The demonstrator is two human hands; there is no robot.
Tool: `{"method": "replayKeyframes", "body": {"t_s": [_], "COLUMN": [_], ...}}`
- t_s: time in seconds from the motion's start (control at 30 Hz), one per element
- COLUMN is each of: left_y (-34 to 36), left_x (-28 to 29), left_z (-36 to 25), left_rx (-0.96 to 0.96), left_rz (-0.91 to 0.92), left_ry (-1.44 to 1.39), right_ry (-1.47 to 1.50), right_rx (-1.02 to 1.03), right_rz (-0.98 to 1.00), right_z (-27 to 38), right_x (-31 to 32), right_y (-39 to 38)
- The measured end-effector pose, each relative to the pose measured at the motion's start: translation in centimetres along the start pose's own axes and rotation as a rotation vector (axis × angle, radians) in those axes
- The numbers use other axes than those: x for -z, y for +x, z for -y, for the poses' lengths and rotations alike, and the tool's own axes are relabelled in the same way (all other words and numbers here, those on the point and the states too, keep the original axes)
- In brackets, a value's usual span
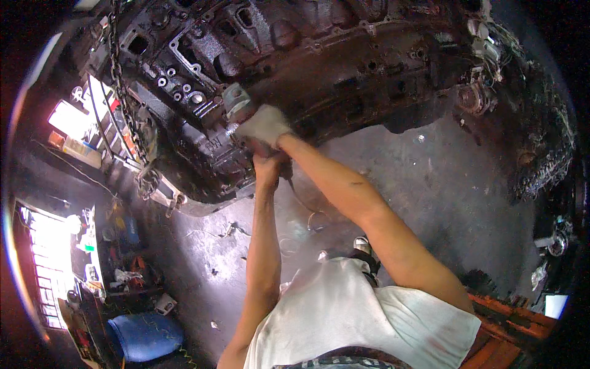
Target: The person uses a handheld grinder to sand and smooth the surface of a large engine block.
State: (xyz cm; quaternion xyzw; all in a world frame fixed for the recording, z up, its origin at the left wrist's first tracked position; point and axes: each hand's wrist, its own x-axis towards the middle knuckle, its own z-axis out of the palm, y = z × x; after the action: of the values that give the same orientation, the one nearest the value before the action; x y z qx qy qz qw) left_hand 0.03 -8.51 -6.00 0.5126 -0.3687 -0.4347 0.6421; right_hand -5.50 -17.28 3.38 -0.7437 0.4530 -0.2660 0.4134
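Both my hands are at a power tool with a rounded grey metal head (236,100), held against the side of a large, dark, oily engine block (344,80). My right hand (265,126), in a pale work glove, is closed over the tool's body just behind the head. Below it, my left hand (268,163) is wrapped round the tool's lower part, its fingers mostly hidden. From the tool a thin cord (298,195) hangs toward the floor. The tool's working tip is hidden against the block, near a row of round ports (178,86).
A heavy chain (117,67) hangs at the block's left end. Greasy machine parts (541,160) stand on the right. Thin wires (227,230) lie on the grey floor (399,166). A blue drum (147,337) is at lower left, and orange metal beams (498,332) at lower right.
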Motion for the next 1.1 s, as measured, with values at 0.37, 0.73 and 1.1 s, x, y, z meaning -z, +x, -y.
{"method": "replayKeyframes", "body": {"t_s": [0.37, 0.73, 1.1], "left_y": [0.9, -4.2, -5.8], "left_x": [-5.5, -7.2, -6.9], "left_z": [2.5, 3.7, 3.8], "left_rx": [0.01, -0.054, 0.036], "left_rz": [-0.095, -0.176, -0.146], "left_ry": [0.103, 0.638, 0.52], "right_ry": [0.003, 0.637, 0.808], "right_rx": [0.02, -0.124, -0.119], "right_rz": [-0.063, 0.047, 0.259], "right_z": [-3.9, -12.9, -14.1], "right_x": [4.3, 3.3, 2.6], "right_y": [0.0, -4.1, -5.6]}}
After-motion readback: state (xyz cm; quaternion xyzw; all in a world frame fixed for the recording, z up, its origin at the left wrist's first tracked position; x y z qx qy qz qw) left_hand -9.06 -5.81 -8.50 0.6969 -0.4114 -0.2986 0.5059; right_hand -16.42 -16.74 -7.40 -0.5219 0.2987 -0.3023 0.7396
